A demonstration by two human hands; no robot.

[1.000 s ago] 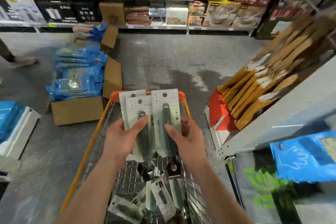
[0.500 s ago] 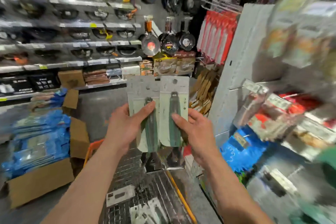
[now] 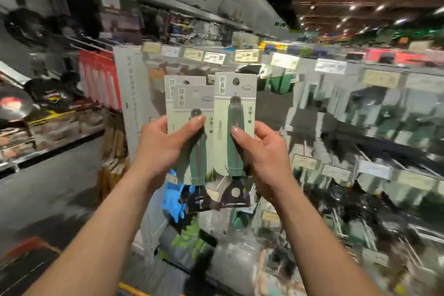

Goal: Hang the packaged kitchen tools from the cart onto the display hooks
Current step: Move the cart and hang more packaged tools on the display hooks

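Note:
My left hand (image 3: pixel 163 149) grips a small stack of carded kitchen tools (image 3: pixel 189 113), pale green cards with dark green handles, thumb across the front. My right hand (image 3: pixel 262 151) pinches a single matching packaged tool (image 3: pixel 236 113), thumb on its green handle. Both packs are held upright at chest height, side by side, in front of the display rack. The display hooks (image 3: pixel 374 151) with hanging goods and price tags fill the right, blurred by motion. The cart shows only as an orange edge (image 3: pixel 129 288) at the bottom.
A grey end panel (image 3: pixel 129 108) of the rack stands just left of the packs. Shelves of pans (image 3: pixel 21 103) line the left across the aisle. Red packaged goods (image 3: pixel 101 77) hang beside them. A blue package (image 3: pixel 173 202) sits low behind the packs.
Both hands have lifted the packs up from over the cart, and the view has swung up and right from the cart to the hook display.

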